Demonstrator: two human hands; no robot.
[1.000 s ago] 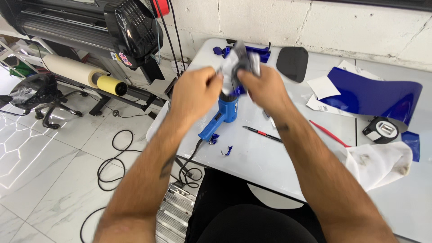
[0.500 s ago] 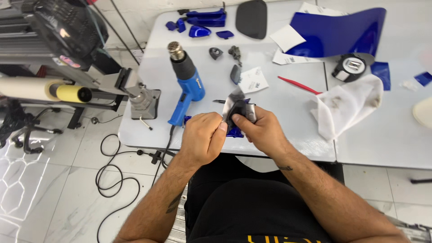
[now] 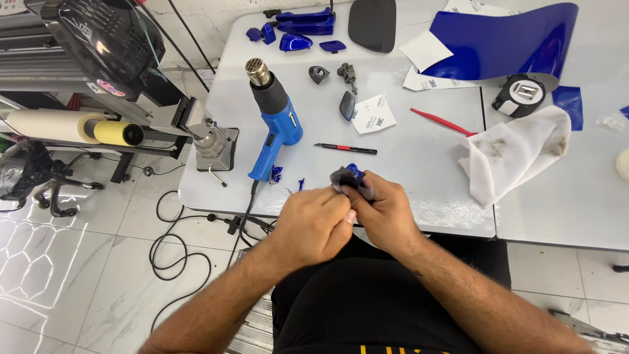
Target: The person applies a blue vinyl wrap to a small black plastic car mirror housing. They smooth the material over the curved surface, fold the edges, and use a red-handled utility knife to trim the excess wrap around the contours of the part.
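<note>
Both my hands meet at the near edge of the white table (image 3: 419, 151). My right hand (image 3: 383, 211) grips a small dark part wrapped in blue film (image 3: 347, 177); only its top shows above my fingers. My left hand (image 3: 314, 223) pinches the same part from the left, its fingers closed against it. A blue heat gun (image 3: 274, 118) lies on the table just beyond my left hand. Small scraps of blue film (image 3: 276, 174) lie beside its handle.
A thin red-and-black knife (image 3: 346, 149), a red tool (image 3: 442, 121), a soiled white cloth (image 3: 514, 152), a blue film sheet (image 3: 504, 39), a tape measure (image 3: 523, 94) and several blue and grey parts (image 3: 295, 40) lie on the table. A roll machine (image 3: 85, 65) and floor cables (image 3: 173, 242) are at left.
My hands have come down and toward me with the small part, from above the table middle to its near edge. The view has tilted down over the table.
</note>
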